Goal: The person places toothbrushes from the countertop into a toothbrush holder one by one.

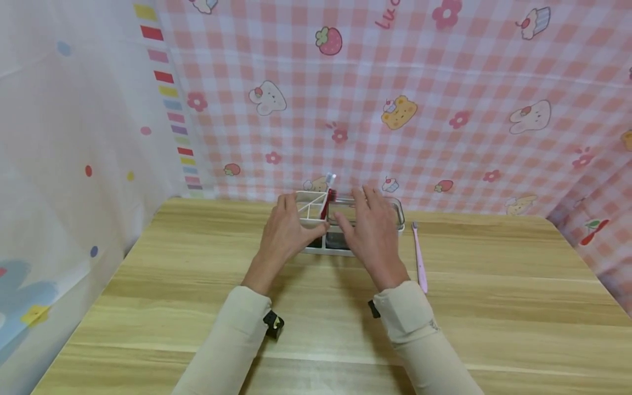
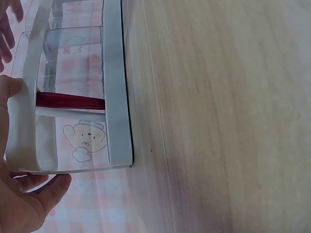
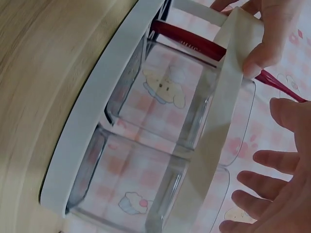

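Observation:
A white toothbrush holder [image 1: 340, 252] with clear cups [image 3: 160, 92] stands toward the back of the table. My left hand [image 1: 282, 233] grips its left end, thumb on the front rim and fingers round the side. A red toothbrush [image 3: 189, 41] and a white toothbrush [image 1: 330, 178] stand in the holder near its middle, heads up. My right hand [image 1: 372, 236] is over the right part, beside the clear cups; in the right wrist view its fingers are spread and grip nothing. From the head view it partly hides the cups.
A pink-purple toothbrush [image 1: 419, 258] lies on the wooden table [image 1: 494, 307], right of the holder. Behind the table hangs a pink checked cloth [image 1: 316, 109], close to the holder. A white cloth [image 1: 74, 120] hangs at the left.

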Motion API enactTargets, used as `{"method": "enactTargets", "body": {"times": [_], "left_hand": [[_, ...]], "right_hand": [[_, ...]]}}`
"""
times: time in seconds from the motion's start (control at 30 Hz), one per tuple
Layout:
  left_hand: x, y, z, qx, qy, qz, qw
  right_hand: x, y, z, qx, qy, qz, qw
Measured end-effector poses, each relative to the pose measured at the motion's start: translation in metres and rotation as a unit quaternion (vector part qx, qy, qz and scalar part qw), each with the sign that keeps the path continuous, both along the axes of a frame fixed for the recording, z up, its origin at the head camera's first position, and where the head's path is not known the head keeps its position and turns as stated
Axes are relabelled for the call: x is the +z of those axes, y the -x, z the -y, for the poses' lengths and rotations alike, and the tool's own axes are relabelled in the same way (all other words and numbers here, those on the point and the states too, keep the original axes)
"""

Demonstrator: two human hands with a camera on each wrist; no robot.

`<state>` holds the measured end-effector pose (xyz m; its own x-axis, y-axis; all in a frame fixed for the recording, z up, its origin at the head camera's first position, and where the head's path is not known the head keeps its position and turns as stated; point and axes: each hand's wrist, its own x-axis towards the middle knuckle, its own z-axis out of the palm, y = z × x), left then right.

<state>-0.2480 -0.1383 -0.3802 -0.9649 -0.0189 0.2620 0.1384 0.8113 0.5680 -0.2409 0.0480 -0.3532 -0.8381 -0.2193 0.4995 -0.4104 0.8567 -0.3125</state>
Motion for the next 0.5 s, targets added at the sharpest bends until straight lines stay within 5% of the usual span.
{"method": "enactTargets", "body": {"times": [0.2, 0.5], "left_hand": [[0.000, 0.000, 0.000, 0.002, -0.003, 0.001, 1.0000], [0.000, 0.000, 0.000, 0.004, 0.002, 0.009, 1.0000]], "right_hand": [[0.001, 0.001, -0.008, -0.027, -0.018, 0.051, 0.998], [-0.006, 0.007, -0.030, -0.053, 0.000, 0.069, 0.996]]}}
